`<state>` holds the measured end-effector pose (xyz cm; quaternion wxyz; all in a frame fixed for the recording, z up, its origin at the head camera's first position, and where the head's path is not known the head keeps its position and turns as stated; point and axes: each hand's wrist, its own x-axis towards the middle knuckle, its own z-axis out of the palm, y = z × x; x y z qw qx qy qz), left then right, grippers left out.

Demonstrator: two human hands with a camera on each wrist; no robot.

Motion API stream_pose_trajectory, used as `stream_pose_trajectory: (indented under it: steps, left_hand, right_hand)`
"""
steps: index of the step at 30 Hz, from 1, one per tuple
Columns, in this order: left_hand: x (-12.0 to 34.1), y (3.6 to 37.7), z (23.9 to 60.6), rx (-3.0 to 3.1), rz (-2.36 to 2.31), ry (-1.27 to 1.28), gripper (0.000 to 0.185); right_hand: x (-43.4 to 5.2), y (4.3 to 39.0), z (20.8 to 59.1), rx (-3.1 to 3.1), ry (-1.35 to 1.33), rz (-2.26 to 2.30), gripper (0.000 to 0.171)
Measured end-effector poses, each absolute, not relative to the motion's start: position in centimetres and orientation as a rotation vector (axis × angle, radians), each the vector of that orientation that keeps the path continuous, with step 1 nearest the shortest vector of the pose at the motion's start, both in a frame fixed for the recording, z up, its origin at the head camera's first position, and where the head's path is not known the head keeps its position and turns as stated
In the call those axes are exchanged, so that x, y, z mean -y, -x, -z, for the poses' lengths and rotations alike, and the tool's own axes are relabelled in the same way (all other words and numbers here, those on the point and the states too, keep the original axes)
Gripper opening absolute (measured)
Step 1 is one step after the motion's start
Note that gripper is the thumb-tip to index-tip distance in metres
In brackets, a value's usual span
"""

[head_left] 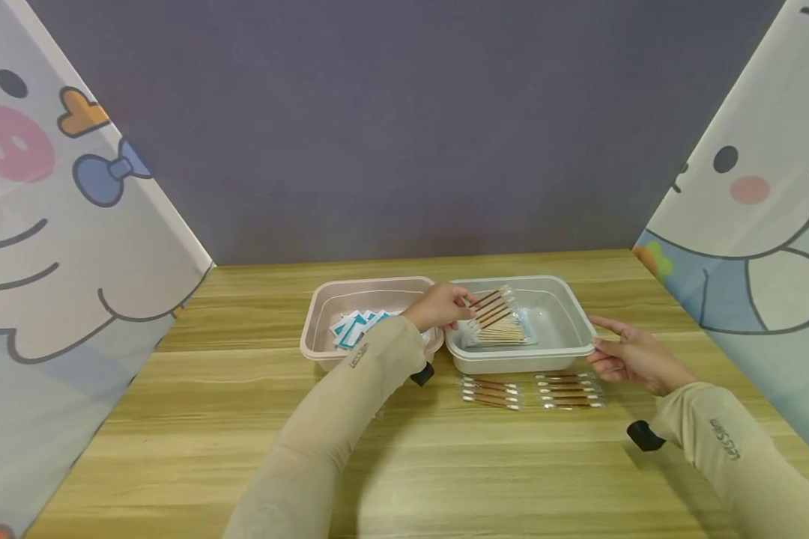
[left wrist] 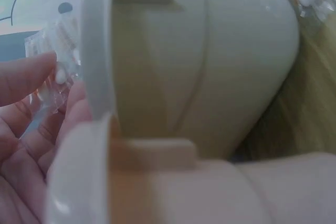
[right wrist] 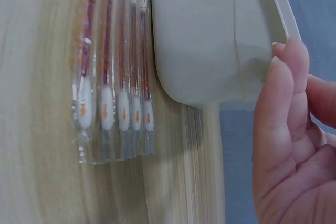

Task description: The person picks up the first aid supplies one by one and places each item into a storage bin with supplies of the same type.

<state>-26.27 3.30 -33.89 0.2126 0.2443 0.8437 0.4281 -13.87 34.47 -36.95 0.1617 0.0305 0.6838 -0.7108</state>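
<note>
My left hand (head_left: 467, 304) reaches over the near corner of the pink tray (head_left: 371, 286) and pinches a clear-wrapped strip of cotton swabs (head_left: 495, 301) above the grey tray (head_left: 519, 361). The left wrist view shows fingers (left wrist: 26, 80) on that clear wrap (left wrist: 52, 69), beside the grey tray's rim (left wrist: 97, 51). A pile of swab strips (head_left: 502, 335) lies inside the grey tray. At the tray's right rim my right hand (head_left: 603, 346) rests with straight fingers; in the right wrist view the right hand (right wrist: 291, 124) is against the tray corner (right wrist: 210, 45).
Two more swab strips (head_left: 491, 392) (head_left: 569, 391) lie on the wooden table (head_left: 175, 419) in front of the grey tray, one strip (right wrist: 115, 82) near my right hand. Blue-and-white packets (head_left: 353, 327) sit in the pink tray. Cartoon-print panels stand at both sides.
</note>
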Motion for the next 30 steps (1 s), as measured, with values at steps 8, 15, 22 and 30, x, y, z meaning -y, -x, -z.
stream_pose_trajectory:
  steps: [8,15,22,30]
  left_hand:
    - [-4.7,26.6,33.4,-2.318,-1.159,-0.665,0.029]
    - [-5.6,27.2,33.0,-2.328,-1.070,-0.708,0.028]
    - [-6.6,27.6,31.8,-2.330,-1.005,-0.724,0.032]
    - [-7.8,27.7,31.5,-2.369,-0.917,-0.755,0.035]
  right_hand:
    - [-34.3,14.1,36.9,-2.006,-0.106,1.975,0.076]
    - [-34.2,14.1,36.7,-2.017,-0.119,1.964,0.074]
    - [-34.0,14.1,36.4,-2.017,-0.137,1.963,0.074]
    - [-34.2,14.2,36.5,-2.045,-0.145,1.926,0.073]
